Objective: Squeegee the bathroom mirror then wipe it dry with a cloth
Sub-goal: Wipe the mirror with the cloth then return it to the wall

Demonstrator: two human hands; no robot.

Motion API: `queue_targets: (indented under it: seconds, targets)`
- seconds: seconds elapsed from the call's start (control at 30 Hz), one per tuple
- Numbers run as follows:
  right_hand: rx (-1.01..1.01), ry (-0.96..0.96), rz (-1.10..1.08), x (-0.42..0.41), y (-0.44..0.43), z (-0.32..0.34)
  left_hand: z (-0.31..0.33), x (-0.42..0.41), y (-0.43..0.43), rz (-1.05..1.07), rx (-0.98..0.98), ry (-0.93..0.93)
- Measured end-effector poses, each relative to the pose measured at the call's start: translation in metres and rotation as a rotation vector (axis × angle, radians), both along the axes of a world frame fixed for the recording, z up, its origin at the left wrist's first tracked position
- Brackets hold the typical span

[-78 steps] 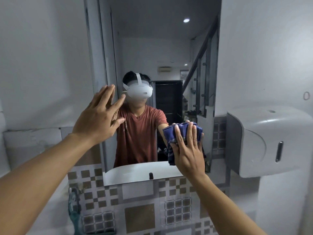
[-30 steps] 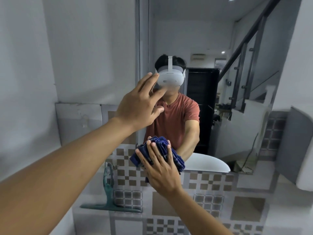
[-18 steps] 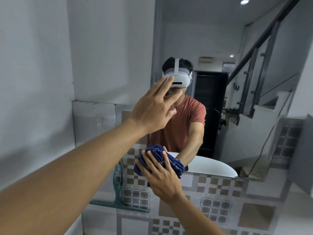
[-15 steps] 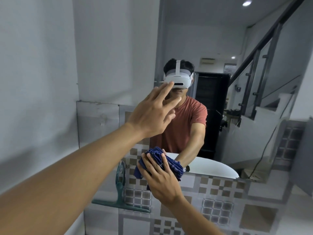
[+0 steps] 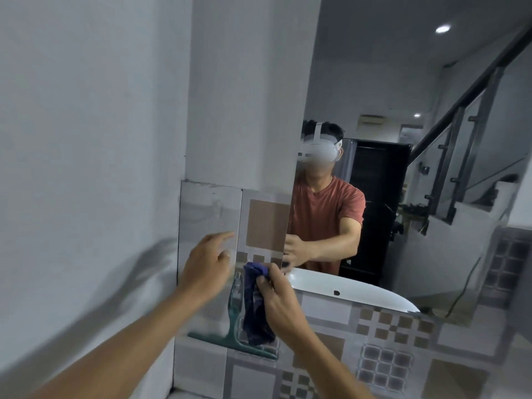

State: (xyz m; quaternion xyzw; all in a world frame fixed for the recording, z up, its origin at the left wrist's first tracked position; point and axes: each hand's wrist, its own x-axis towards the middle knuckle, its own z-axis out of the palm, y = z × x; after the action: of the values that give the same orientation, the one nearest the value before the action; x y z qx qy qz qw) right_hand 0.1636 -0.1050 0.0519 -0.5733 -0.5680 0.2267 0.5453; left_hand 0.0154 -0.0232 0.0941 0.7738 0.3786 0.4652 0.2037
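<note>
The mirror (image 5: 403,197) fills the upper right of the wall, and its left edge runs down to my hands. My right hand (image 5: 280,302) grips a dark blue cloth (image 5: 256,315) that hangs bunched below the fingers, just left of the mirror's lower left corner. My left hand (image 5: 208,264) hovers beside it over the tiles, fingers apart and empty. A teal squeegee (image 5: 234,329) leans upright against the tiled wall, its blade on the ledge, partly hidden behind the cloth.
Patterned brown and grey tiles (image 5: 383,341) cover the wall below the mirror. A plain white wall (image 5: 86,139) closes in on the left. The mirror reflects a person in a red shirt, a white basin rim and a staircase.
Both hands came off the mirror and dropped left. The right hand went from pressing the cloth flat on the glass to holding it bunched and hanging. The view swung left.
</note>
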Motion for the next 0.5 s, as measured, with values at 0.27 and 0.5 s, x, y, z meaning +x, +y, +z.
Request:
queue_targets:
  seconds: [0.27, 0.5]
  targets:
    - [-0.045, 0.535, 0.169, -0.012, -0.017, 0.032, -0.003, -0.028, -0.02, -0.269, -0.472, -0.105]
    - [0.011, 0.299, 0.167, -0.026, -0.015, 0.049, 0.03, -0.041, -0.014, -0.08, -0.176, -0.085]
